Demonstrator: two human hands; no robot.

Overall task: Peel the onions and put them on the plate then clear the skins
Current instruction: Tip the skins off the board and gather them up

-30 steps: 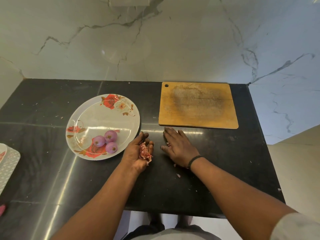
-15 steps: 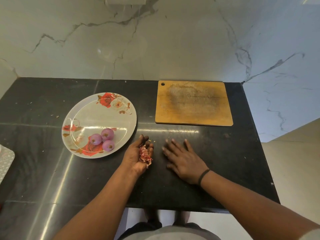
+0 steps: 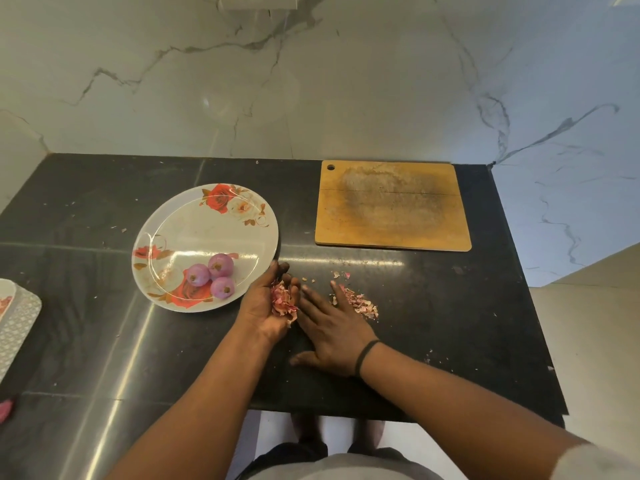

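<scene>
Compared with half a second ago, the right hand (image 3: pixel 334 329) has slid back toward the person and uncovered a small pile of pink loose onion skins (image 3: pixel 358 303) on the dark stone counter (image 3: pixel 450 323); it lies flat with straight, spread fingers and holds nothing. At its 9 o'clock, nearly touching, the left hand (image 3: pixel 268 303) is cupped palm up around a bunch of pink gathered skins (image 3: pixel 282 299); the lower part of this bunch is hidden between the two hands. Three peeled purple onions (image 3: pixel 211 275) sit together on the white round plate with red roses (image 3: pixel 207 220), at 9 o'clock from the left hand. At 1 o'clock lies a worn wooden cutting board (image 3: pixel 391 206). A patterned grey-white tray (image 3: pixel 17 320) is cut off by the left edge, hard to identify.
</scene>
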